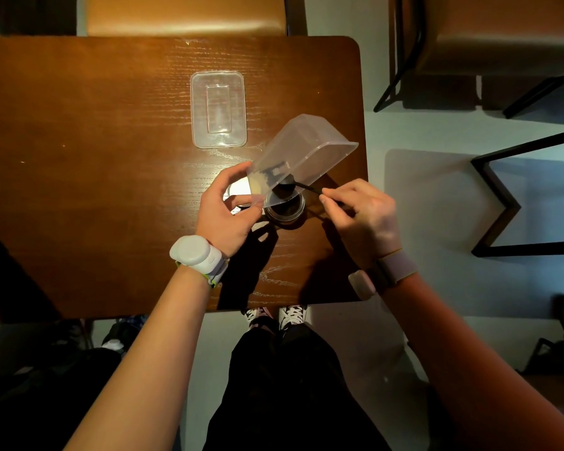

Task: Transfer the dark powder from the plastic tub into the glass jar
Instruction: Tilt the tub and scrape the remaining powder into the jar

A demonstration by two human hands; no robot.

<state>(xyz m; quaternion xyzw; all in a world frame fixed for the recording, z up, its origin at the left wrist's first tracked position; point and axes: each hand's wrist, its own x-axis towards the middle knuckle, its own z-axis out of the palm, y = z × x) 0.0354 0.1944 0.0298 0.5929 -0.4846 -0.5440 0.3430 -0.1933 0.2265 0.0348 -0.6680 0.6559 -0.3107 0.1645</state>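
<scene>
My left hand (pixel 225 209) grips the clear plastic tub (pixel 302 154) by its lower corner and holds it tilted steeply, mouth facing right and down, over the glass jar (pixel 284 209). Dark powder (pixel 275 173) clings inside the tub's low end. The jar stands on the table with dark powder in it. My right hand (pixel 362 216) pinches a thin dark spoon (pixel 308 187) whose tip reaches into the tub's lower edge just above the jar mouth.
The tub's clear lid (pixel 219 109) lies flat on the wooden table (pixel 95 157) behind the jar. A round pale jar lid (pixel 238 190) lies partly hidden behind my left hand. The table's right edge runs close to the jar. Chairs (pixel 502 34) stand beyond.
</scene>
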